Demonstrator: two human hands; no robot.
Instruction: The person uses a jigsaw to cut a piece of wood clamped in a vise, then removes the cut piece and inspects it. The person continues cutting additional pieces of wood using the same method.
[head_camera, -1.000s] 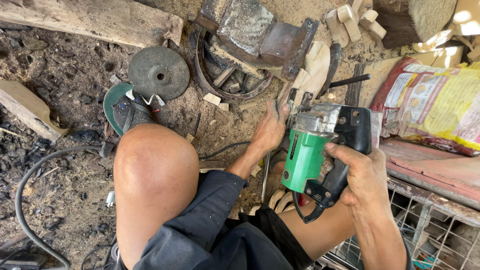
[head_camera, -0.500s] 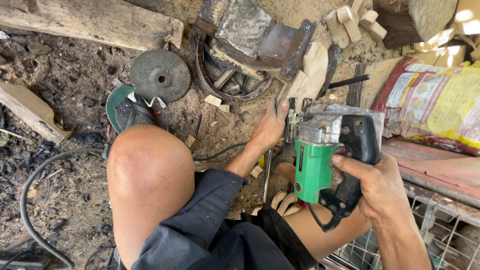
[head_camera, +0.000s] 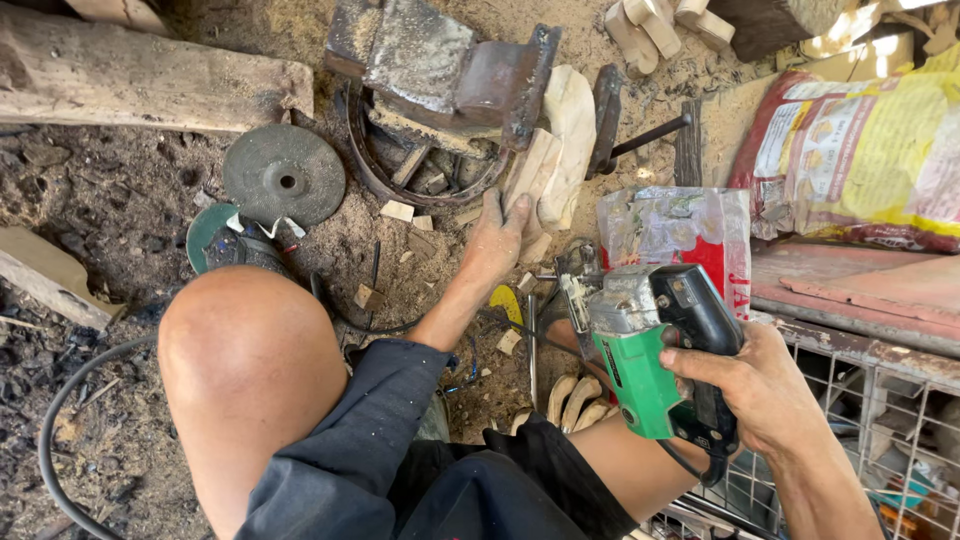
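Nearest: bare knee (head_camera: 250, 370) and dark sleeve of the seated person, feet tucked under. Right hand (head_camera: 765, 390) is wrapped tight round the black handle of a green-and-grey handheld power saw (head_camera: 650, 350), lifted clear of the work, blade end pointing toward the ground, cord trailing below; looks held off so the other hand can get at the piece. Left hand (head_camera: 495, 235) reaches forward, fingers spread flat and pressing on a pale carved wood block (head_camera: 555, 150), not closed around it. The block sits upright in the rusty bench vise (head_camera: 450, 70), pinched between its jaws, likely to keep it steady for cutting. Wood offcuts (head_camera: 400, 212) and sawdust litter the dirt around. Left of the vise: a loose grey grinding disc (head_camera: 284, 176) lying flat, angle grinder (head_camera: 235, 245) beside it, black cable (head_camera: 60, 440) curling away. Right: wire crate (head_camera: 880, 400), contents hard to tell; printed red-yellow sack (head_camera: 860, 150), closed, contents hidden. Far top: more cut wood pieces (head_camera: 660, 25), weathered plank (head_camera: 150, 85).
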